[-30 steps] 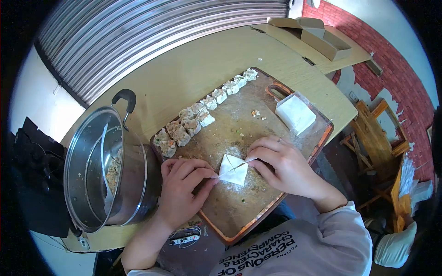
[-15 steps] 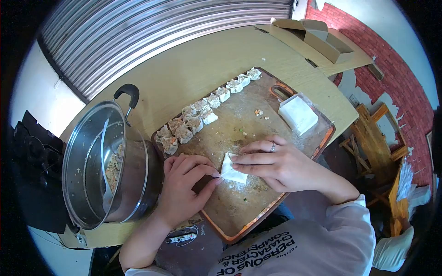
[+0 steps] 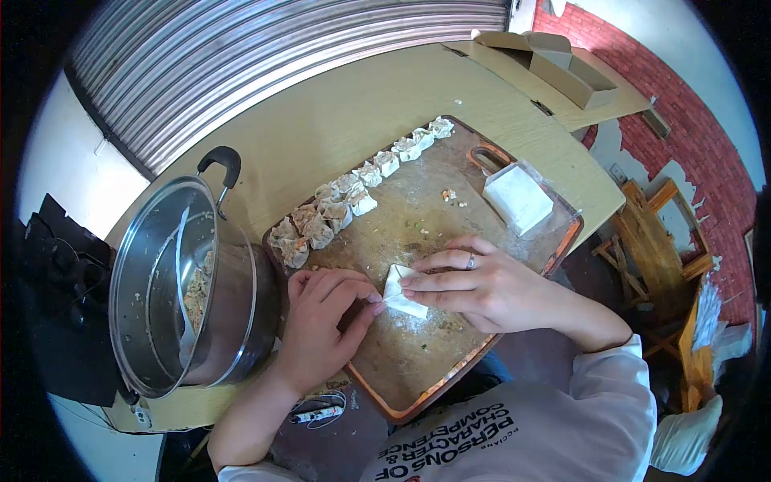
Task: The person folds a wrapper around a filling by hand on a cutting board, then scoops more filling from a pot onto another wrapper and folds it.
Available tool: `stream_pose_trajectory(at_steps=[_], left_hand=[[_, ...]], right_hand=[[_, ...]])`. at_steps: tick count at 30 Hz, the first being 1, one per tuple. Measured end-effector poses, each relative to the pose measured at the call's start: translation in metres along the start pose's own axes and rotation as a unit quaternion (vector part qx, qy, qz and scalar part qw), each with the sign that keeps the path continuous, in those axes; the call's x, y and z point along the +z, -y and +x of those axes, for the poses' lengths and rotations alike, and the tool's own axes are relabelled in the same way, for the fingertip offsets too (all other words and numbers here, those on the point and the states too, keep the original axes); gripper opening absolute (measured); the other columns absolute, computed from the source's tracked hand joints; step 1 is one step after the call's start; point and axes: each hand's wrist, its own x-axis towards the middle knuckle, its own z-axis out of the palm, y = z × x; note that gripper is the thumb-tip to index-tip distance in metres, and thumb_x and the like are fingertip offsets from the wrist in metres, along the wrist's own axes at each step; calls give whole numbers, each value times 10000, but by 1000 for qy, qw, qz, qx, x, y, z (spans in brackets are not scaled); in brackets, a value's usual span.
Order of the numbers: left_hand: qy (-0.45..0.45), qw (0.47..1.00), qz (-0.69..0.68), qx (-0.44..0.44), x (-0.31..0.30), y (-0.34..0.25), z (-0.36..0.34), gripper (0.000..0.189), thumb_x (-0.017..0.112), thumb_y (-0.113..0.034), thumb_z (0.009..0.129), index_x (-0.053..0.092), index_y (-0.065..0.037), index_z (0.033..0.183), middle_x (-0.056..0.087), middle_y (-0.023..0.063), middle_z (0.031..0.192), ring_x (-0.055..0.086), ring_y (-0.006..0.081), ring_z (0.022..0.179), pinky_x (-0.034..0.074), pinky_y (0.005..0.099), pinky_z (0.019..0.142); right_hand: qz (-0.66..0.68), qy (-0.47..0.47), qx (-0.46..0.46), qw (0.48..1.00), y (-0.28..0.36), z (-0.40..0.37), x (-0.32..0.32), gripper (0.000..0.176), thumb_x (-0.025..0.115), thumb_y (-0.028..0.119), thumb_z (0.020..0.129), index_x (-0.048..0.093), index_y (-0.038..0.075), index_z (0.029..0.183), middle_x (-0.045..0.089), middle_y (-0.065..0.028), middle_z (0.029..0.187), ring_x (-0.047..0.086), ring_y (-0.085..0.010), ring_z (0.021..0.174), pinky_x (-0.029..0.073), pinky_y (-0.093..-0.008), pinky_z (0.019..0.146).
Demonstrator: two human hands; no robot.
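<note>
On the floured brown board (image 3: 401, 369) lies a small white wrapper (image 3: 404, 299), folded on itself. My left hand (image 3: 329, 309) pinches its left corner between thumb and fingertips. From the right, my right hand (image 3: 482, 285), with a ring on one finger, presses its fingertips on the wrapper's upper right part; the thumb is mostly hidden. Filled dumplings (image 3: 333, 210) stand in rows along the board's far left edge. A stack of white wrappers (image 3: 516, 199) in clear plastic sits at the board's right end, beside the handle opening.
At the left stands a big steel pot (image 3: 233, 321) with filling (image 3: 197, 297) and a white spoon (image 3: 183, 273) inside. An opened cardboard box (image 3: 570, 72) rests at the table's far right. Crumbs of filling (image 3: 449, 195) dot the board. Another person's foot or cloth-like shape shows lower right, unclear.
The wrapper's left corner and my left fingertips have shifted very slightly. Both hands keep nearly the same place, and the view has moved a little.
</note>
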Motion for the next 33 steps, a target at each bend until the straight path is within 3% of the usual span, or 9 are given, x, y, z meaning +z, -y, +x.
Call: stream_pose_trajectory(at_steps=[4,9,15,20,23,31,33], left_hand=[[23,999,-23,-18,1,-3,0,191,802,-124,869,709,-138,1034,718,4,1029,649,220,1006,359,418,1019],[15,989,-127,-73,1,-9,1,244,829,-120,847,715,-135,1062,727,10,1063,653,213,1002,358,414,1046],[24,999,13,26,4,-8,7,261,831,-221,854,736,-208,1097,707,-43,1036,652,182,1008,338,437,1048],[11,993,99,67,7,-12,9,166,822,-333,850,774,-298,1005,666,-101,964,620,142,987,281,543,1086],[-1,990,121,73,10,-13,8,159,821,-356,844,775,-314,990,659,-113,954,611,135,990,242,592,1113],[-22,991,123,55,13,-14,7,141,827,-325,848,770,-291,972,670,-112,937,622,130,988,188,604,1170],[-23,992,114,46,13,-14,7,140,829,-318,849,769,-284,972,675,-108,931,625,130,985,183,602,1174]], right_hand=[[25,-9,15,1000,0,0,3,502,676,9,788,748,117,1274,688,-13,1394,613,-238,1305,437,-475,1114],[30,-21,-4,999,-3,1,3,458,656,51,818,725,56,1271,695,-60,1354,611,-244,1278,446,-451,1083],[55,-24,-23,998,-10,2,3,479,656,44,806,720,61,1280,699,-68,1339,631,-260,1253,494,-444,1029],[72,-15,-18,997,-10,4,-1,437,679,46,833,731,66,1266,703,-67,1344,648,-285,1240,514,-448,1013],[78,-7,-18,997,-12,5,-2,386,705,60,871,742,71,1255,712,-64,1339,658,-294,1231,520,-450,1008],[74,-17,-17,997,-11,9,-1,303,777,198,911,763,93,1195,735,-34,1294,678,-259,1189,534,-428,960],[78,-57,-11,995,-10,10,3,248,751,238,920,771,100,1124,755,-45,1199,689,-265,1133,534,-440,968]])
